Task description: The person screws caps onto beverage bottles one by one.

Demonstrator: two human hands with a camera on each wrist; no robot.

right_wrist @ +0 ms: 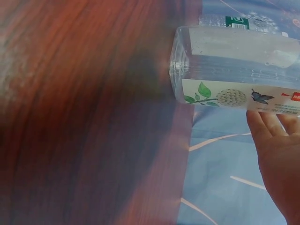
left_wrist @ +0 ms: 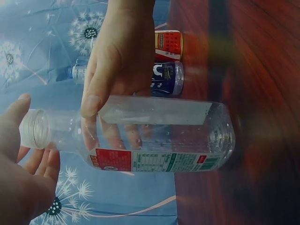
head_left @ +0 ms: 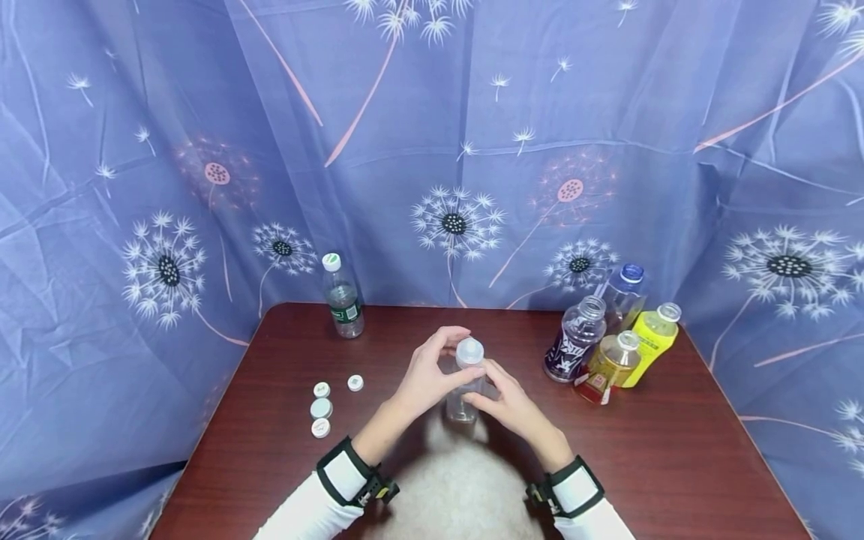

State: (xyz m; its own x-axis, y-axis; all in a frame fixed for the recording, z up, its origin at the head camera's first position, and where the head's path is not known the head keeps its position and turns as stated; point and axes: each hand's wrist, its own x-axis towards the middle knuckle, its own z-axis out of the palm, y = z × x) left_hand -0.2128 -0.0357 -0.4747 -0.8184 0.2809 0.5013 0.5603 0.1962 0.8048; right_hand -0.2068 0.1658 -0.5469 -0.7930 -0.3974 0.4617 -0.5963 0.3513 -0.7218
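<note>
A clear plastic bottle (head_left: pixel 462 409) stands upright at the middle of the table, its label showing a white flower and a butterfly in the right wrist view. On its top sits a translucent whitish cap (head_left: pixel 469 351). My left hand (head_left: pixel 432 367) reaches round this cap, thumb on the near side and fingers behind. Lower down, my right hand (head_left: pixel 513 405) holds the bottle's body between thumb and fingers. The left wrist view shows the ribbed cap (left_wrist: pixel 35 129) between the left thumb and fingers. In the right wrist view, the right hand's fingers (right_wrist: pixel 267 124) touch the label; its thumb is hidden.
Several loose white caps (head_left: pixel 321 408) lie on the left of the brown table (head_left: pixel 675 465). A green-labelled bottle (head_left: pixel 346 307) with a white cap stands at the back left. At the right are a yellow bottle (head_left: pixel 651 341), a purple-labelled bottle (head_left: pixel 574 345) and others.
</note>
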